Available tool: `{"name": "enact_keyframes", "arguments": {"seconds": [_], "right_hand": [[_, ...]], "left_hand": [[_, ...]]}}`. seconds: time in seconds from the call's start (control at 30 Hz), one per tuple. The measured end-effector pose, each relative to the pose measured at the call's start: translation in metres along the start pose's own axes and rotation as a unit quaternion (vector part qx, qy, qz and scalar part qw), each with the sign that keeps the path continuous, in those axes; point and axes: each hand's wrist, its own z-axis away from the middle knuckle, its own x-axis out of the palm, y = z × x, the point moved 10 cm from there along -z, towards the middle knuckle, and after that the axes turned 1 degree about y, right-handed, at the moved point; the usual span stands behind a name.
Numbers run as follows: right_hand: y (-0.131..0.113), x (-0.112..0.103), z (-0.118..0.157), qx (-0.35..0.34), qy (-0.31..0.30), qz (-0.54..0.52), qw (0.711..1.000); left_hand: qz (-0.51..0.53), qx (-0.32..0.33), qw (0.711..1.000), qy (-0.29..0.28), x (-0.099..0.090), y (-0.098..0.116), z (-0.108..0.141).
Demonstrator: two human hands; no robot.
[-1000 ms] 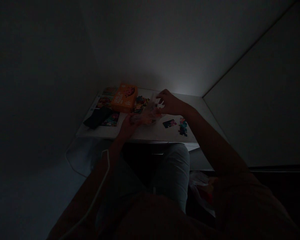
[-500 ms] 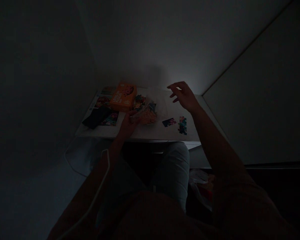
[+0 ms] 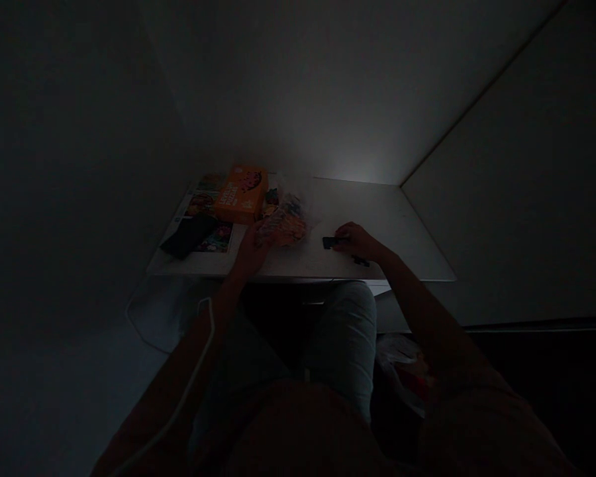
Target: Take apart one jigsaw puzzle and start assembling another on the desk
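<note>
The scene is very dim. On the left, my left hand (image 3: 252,248) is closed on the near left edge of a clear plastic bag (image 3: 287,225) holding puzzle pieces, which rests on the table. Some loose-looking pieces (image 3: 271,197) show between the bag and an orange puzzle box (image 3: 242,195). My right hand (image 3: 358,241) is closed, its fingertips on the right end of a small joined strip of puzzle pieces (image 3: 328,243). Beneath this hand, a second joined group of pieces (image 3: 361,262) is mostly covered.
A printed picture sheet (image 3: 221,238) and a dark flat item (image 3: 189,236) lie left on the white table (image 3: 407,232). Walls enclose the back and sides. A white cable (image 3: 197,377) runs along my left arm. A plastic bag (image 3: 402,368) sits low at the right.
My right hand has come down from above the table onto the joined puzzle strip, covering much of the second group. My left hand stays at the bag, whose raised top has sunk lower.
</note>
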Motion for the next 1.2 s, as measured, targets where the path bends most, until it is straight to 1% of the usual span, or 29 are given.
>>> {"name": "enact_keyframes", "arguments": {"seconds": [0.07, 0.1, 0.13, 0.2, 0.3, 0.37, 0.4, 0.47, 0.5, 0.53, 0.57, 0.6, 0.63, 0.67, 0.7, 0.77, 0.83, 0.87, 0.93, 1.03, 1.1, 1.2], "right_hand": [[0.01, 0.001, 0.005, 0.064, 0.008, -0.058, 0.996], [0.013, 0.002, 0.008, 0.085, 0.011, -0.081, 0.993], [0.011, 0.002, 0.01, 0.088, 0.014, -0.095, 0.992], [0.004, 0.001, 0.012, 0.066, 0.029, -0.104, 0.992], [-0.002, -0.007, 0.008, 0.044, 0.06, -0.114, 0.991], [0.0, -0.02, 0.001, 0.054, 0.093, -0.136, 0.985], [0.0, -0.031, -0.004, 0.061, 0.119, -0.15, 0.98], [-0.007, -0.062, -0.013, 0.062, 0.189, -0.173, 0.965], [-0.017, -0.081, -0.018, 0.051, 0.226, -0.179, 0.956], [-0.032, -0.1, -0.023, 0.031, 0.259, -0.18, 0.949], [-0.051, -0.117, -0.029, 0.007, 0.275, -0.176, 0.945], [-0.072, -0.13, -0.036, -0.012, 0.279, -0.167, 0.946], [-0.095, -0.139, -0.044, -0.025, 0.266, -0.154, 0.951], [-0.118, -0.143, -0.053, -0.036, 0.241, -0.137, 0.96], [-0.141, -0.141, -0.063, -0.054, 0.204, -0.12, 0.97], [-0.183, -0.128, -0.079, -0.106, 0.122, -0.086, 0.983], [-0.207, -0.11, -0.089, -0.143, 0.061, -0.062, 0.986], [-0.211, -0.1, -0.093, -0.153, 0.038, -0.049, 0.986], [-0.209, -0.082, -0.096, -0.158, -0.003, -0.016, 0.987], [-0.189, -0.058, -0.092, -0.13, -0.072, 0.024, 0.989], [-0.172, -0.051, -0.087, -0.088, -0.099, 0.026, 0.991], [-0.153, -0.052, -0.082, -0.028, -0.092, 0.035, 0.995]], "left_hand": [[-0.002, -0.001, 1.0, 0.002, -0.001, 0.0, 0.0], [-0.001, -0.001, 1.0, 0.003, -0.001, -0.001, -0.001], [0.001, -0.001, 1.0, 0.005, -0.001, -0.001, 0.0], [0.013, 0.004, 1.0, 0.011, -0.002, 0.0, 0.0], [0.025, 0.02, 0.999, 0.01, -0.002, 0.002, 0.0], [0.018, 0.031, 0.999, 0.006, -0.002, 0.003, 0.0], [0.012, 0.035, 0.999, 0.003, -0.002, 0.003, 0.0], [0.006, 0.037, 0.999, -0.003, -0.002, 0.004, 0.0], [0.006, 0.033, 0.999, -0.006, -0.002, 0.004, 0.0], [0.008, 0.027, 1.0, -0.008, -0.002, 0.004, 0.0], [0.011, 0.02, 1.0, -0.01, -0.002, 0.005, 0.001], [0.013, 0.014, 1.0, -0.012, -0.002, 0.006, 0.002], [0.014, 0.01, 1.0, -0.014, -0.001, 0.008, 0.002], [0.013, 0.008, 1.0, -0.017, -0.001, 0.009, 0.003], [0.011, 0.01, 1.0, -0.019, 0.0, 0.011, 0.004], [0.013, 0.02, 1.0, -0.017, 0.0, 0.016, 0.005], [0.02, 0.028, 0.999, -0.01, -0.001, 0.018, 0.006], [0.022, 0.028, 0.999, -0.01, -0.001, 0.019, 0.007], [0.018, 0.028, 0.999, -0.012, -0.001, 0.021, 0.007], [0.005, 0.045, 0.999, -0.018, -0.001, 0.028, 0.008], [0.007, 0.056, 0.998, -0.011, -0.003, 0.031, 0.008], [0.024, 0.049, 0.998, 0.005, -0.006, 0.026, 0.007]]}}
